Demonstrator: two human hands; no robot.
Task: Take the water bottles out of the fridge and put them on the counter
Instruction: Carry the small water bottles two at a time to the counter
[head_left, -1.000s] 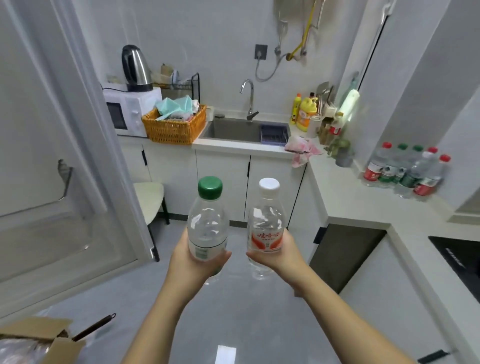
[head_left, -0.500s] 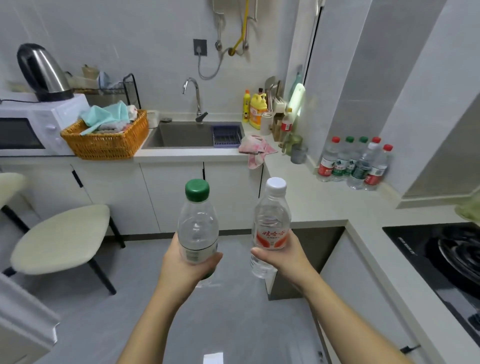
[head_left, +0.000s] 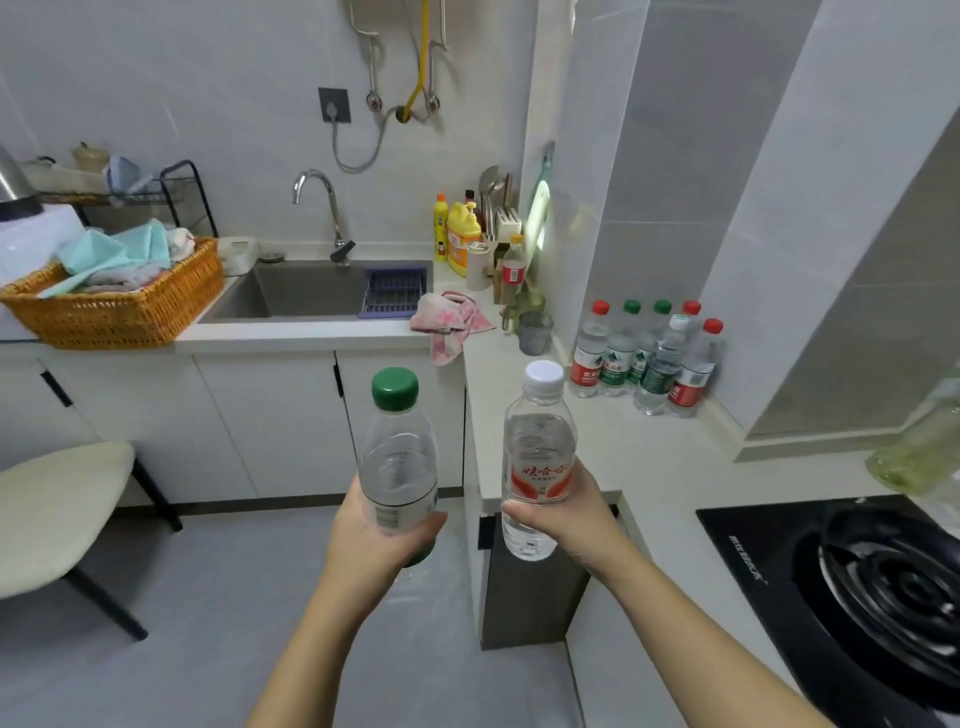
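Six bottles (head_left: 644, 358) stand on the bench (head_left: 623, 447); left hand (head_left: 376, 540) grips a green-capped bottle (head_left: 397, 457), right hand (head_left: 566, 525) a white-capped bottle (head_left: 539, 457).

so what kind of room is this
Most likely a small home kitchen: a stainless-steel sink with a curved chrome tap is set in the pale stone-look counter, a black glass gas hob sits at the right, and a yellow plastic dish-soap bottle stands beside the sink.
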